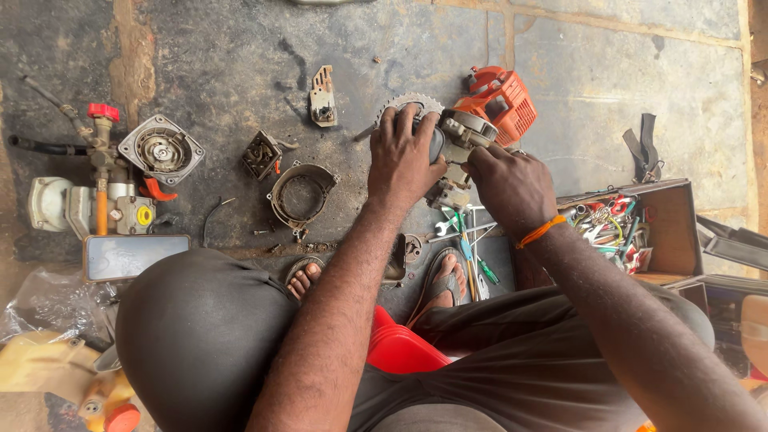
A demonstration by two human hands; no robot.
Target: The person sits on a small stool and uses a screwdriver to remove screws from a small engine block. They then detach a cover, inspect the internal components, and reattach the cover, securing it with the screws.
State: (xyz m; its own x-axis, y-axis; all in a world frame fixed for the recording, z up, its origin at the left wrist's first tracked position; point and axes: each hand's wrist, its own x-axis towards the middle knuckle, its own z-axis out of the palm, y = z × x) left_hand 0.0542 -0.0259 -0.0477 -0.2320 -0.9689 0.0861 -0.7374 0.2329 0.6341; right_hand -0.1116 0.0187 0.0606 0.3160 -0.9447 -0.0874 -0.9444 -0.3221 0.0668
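Observation:
A small engine (pixel 472 128) with an orange plastic housing and a grey metal body sits on the dark concrete floor in front of me. My left hand (pixel 402 156) is clasped over its toothed flywheel (pixel 412 102) and left side. On the right, my right hand (pixel 506 184) grips the lower metal part of the engine, fingers curled around it. An orange band is on my right wrist.
Loose parts lie to the left: a round metal shroud (pixel 302 194), a recoil starter cover (pixel 162 150), a small black block (pixel 262 154), a pump with a red valve (pixel 100 188). An open box of hand tools (pixel 632 228) stands right. Tools lie by my sandalled feet (pixel 444 276).

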